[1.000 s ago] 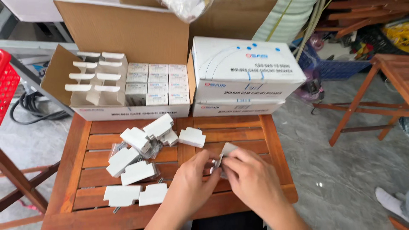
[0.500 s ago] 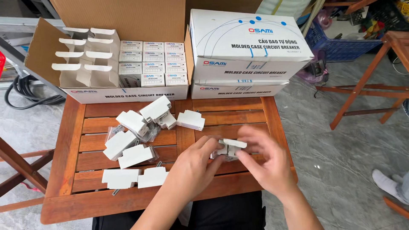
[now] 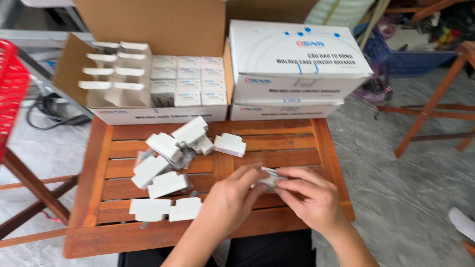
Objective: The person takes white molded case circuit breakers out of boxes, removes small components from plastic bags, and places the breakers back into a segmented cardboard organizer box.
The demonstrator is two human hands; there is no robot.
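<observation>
Grey stone floor [image 3: 405, 198] all round, with a slatted wooden surface [image 3: 297, 148] standing in the middle of it. Both hands meeting over the near right part of that surface — left hand [image 3: 230, 200] and right hand [image 3: 309, 195] pinching one small white part [image 3: 269, 178] between them, fingers [image 3: 247, 175] of each curled onto it, held just above the slats. Part mostly hidden by the fingertips, its exact shape hard to tell.

Lying scattered to the left of the hands, white plastic pieces [image 3: 166, 168] — some piled near the middle, two side by side near the front edge [image 3: 166, 209], one apart [image 3: 230, 144] toward the back. Small clear bags [image 3: 185, 155] showing among the pile.

Sitting at the back left, an open carton [image 3: 148, 84] with flaps up, holding rows of small white boxes [image 3: 187, 81] on its right side and white cardboard dividers [image 3: 111, 74] on its left. Stacked beside it at the back right, two closed white cartons [image 3: 292, 64], the upper one set slightly askew on the lower.

Showing at the far left edge, a red basket [image 3: 10, 94], with black cable [image 3: 49, 111] on the floor behind it. Standing off to the right, wooden furniture legs [image 3: 430, 109] and a blue crate [image 3: 401, 52] further back.
</observation>
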